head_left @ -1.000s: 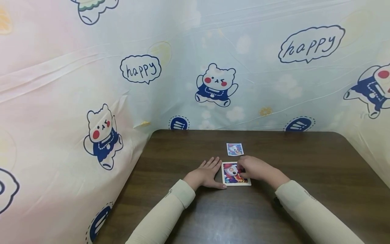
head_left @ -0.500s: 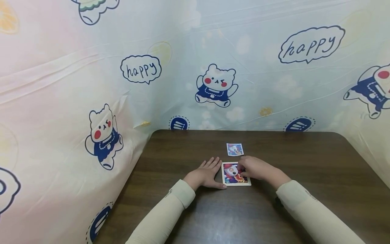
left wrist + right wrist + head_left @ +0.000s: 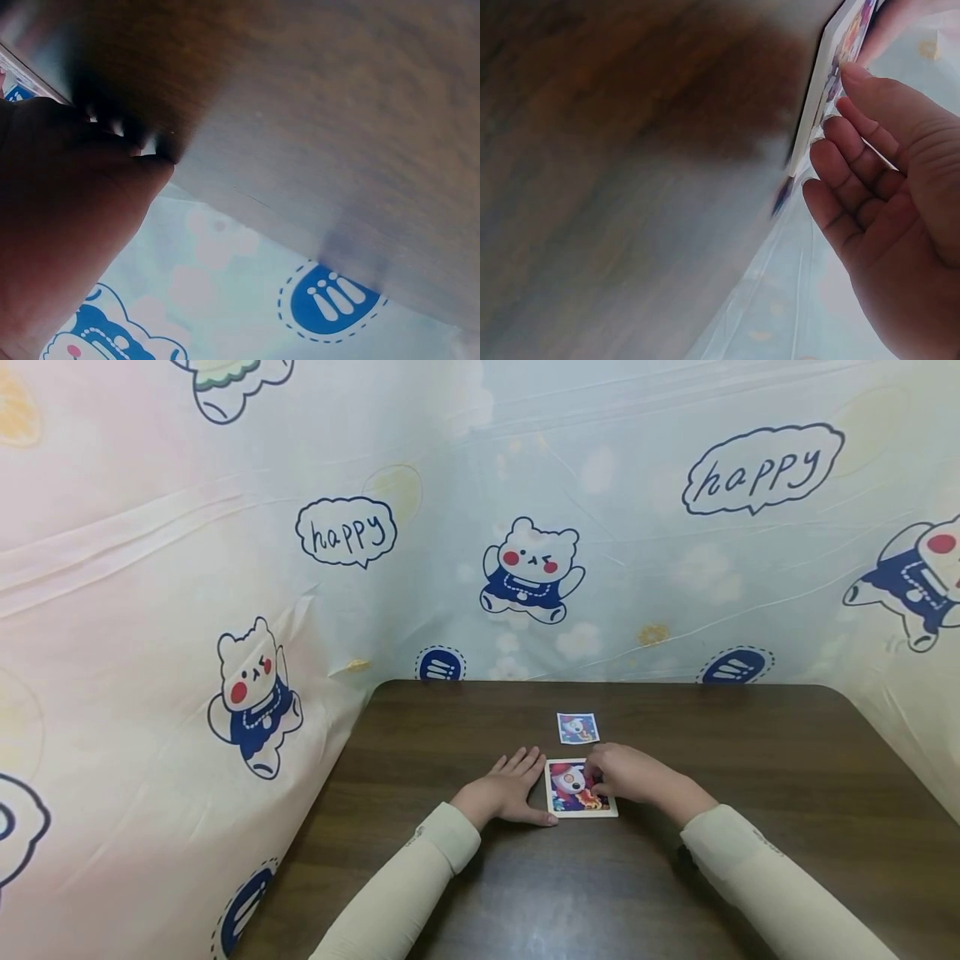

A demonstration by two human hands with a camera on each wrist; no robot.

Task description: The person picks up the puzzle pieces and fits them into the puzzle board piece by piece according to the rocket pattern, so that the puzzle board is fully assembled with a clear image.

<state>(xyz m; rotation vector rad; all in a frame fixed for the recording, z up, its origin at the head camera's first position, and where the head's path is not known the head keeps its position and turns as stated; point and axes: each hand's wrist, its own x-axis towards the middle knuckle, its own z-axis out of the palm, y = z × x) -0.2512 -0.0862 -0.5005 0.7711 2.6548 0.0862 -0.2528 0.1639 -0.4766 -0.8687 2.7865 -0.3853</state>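
On the brown table lies a white-bordered picture board [image 3: 573, 806] showing a colourful cartoon character with a white face. My left hand [image 3: 506, 789] rests flat on the table along its left side, fingers spread, thumb by the lower left corner. My right hand [image 3: 630, 774] reaches over the board's right side. Its thumb and bent fingertips touch the picture, and nothing shows between them. The right wrist view shows the board [image 3: 829, 82] edge-on, with the thumb tip at its face and the other fingers loosely bent. Behind the board lies a small picture card [image 3: 577, 728] with a similar design.
The wooden table [image 3: 750, 760] has rounded far corners. Behind and to the left hangs a pale curtain [image 3: 630, 568] printed with bears and "happy" bubbles, meeting the table's edges.
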